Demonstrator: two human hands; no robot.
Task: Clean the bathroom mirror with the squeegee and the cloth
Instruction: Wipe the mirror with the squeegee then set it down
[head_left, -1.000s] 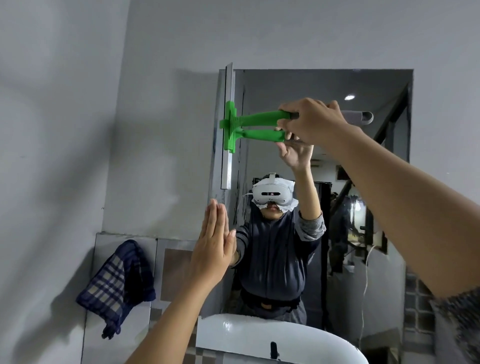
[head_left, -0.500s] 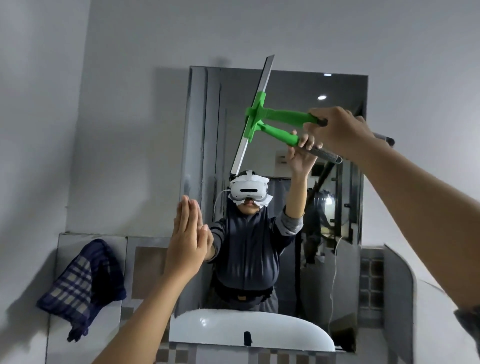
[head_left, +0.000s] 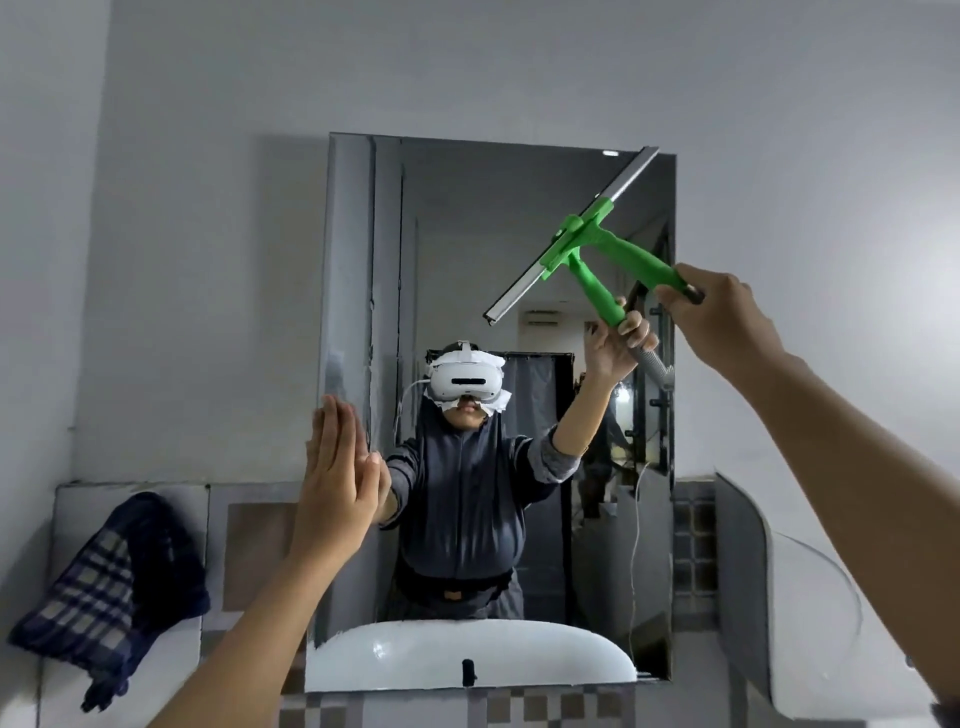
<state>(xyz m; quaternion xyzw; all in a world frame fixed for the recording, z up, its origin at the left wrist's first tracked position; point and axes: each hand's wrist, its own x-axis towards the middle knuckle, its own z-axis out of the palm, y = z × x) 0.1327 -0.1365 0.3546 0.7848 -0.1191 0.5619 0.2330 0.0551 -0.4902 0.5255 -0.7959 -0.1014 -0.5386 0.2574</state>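
Observation:
A rectangular mirror (head_left: 457, 218) hangs on the grey wall. My right hand (head_left: 722, 317) grips the handle of a green squeegee (head_left: 618, 249), whose metal blade slants across the mirror's upper right part, its top end at the upper right corner. My left hand (head_left: 340, 467) is flat with its fingers together, against the mirror's lower left edge, holding nothing. A dark blue checked cloth (head_left: 111, 587) hangs over the tiled ledge at the lower left, away from both hands.
A white basin's edge (head_left: 810, 623) curves in at the lower right, and its reflection (head_left: 467, 654) fills the mirror's bottom. A tiled ledge (head_left: 249, 525) runs below the mirror. The mirror reflects a person wearing a white headset.
The squeegee has swept from the mirror's left edge across to its upper right part, its blade tilting from upright to slanted. My left hand stayed flat at the mirror's left edge.

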